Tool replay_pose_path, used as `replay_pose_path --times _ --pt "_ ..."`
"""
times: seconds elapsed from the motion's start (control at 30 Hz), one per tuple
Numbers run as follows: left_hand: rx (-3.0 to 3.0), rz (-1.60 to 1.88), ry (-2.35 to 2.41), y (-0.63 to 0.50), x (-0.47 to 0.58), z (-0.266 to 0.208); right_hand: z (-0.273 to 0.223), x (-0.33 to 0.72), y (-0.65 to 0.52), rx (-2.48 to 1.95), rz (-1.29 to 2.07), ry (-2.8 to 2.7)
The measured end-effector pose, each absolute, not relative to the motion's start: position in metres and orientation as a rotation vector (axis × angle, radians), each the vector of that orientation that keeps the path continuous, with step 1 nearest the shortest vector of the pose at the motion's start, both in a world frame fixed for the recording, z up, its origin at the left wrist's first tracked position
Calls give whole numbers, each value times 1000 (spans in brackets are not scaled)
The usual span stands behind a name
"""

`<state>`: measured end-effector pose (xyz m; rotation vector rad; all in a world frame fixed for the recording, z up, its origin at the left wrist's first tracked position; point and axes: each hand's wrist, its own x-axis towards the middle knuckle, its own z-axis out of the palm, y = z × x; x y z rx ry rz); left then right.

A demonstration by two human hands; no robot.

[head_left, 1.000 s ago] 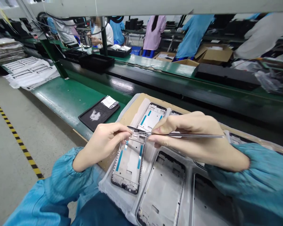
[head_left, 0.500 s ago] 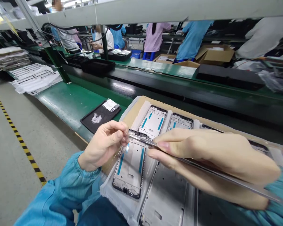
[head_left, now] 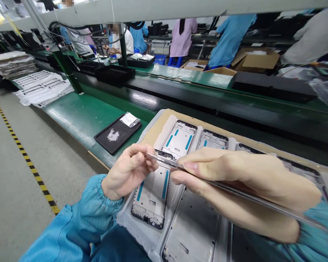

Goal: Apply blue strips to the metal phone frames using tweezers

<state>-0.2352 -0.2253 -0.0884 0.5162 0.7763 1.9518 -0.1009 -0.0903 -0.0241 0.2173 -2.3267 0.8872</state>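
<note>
My right hand [head_left: 240, 189] grips long metal tweezers [head_left: 164, 160] whose tips point left and reach the fingertips of my left hand [head_left: 131, 169]. The left fingers are pinched together at the tweezer tips; what they pinch is too small to make out. Both hands hover over a phone middle frame [head_left: 153, 193] with blue strips, lying in a white moulded tray [head_left: 131, 222] on my lap. More frames [head_left: 180, 138] lie in the tray's far row, on a cardboard sheet [head_left: 155, 127].
A black tray [head_left: 117, 134] with small white bits and a plastic bag sits on the green bench [head_left: 76, 112]. A dark conveyor [head_left: 180, 98] runs behind. Several people in smocks work at the far side. Yellow-black floor tape [head_left: 24, 156] runs at left.
My right hand rose toward the camera and tilted the tweezers, tips still at my left fingertips. The left hand lifted slightly off the frame's top edge.
</note>
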Motion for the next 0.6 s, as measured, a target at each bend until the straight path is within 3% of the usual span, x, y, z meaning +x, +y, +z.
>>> replay_pose_path --times 0.6 --pt "408 2118 817 -220 -232 -94 -50 -122 -104 -177 1681 -1715"
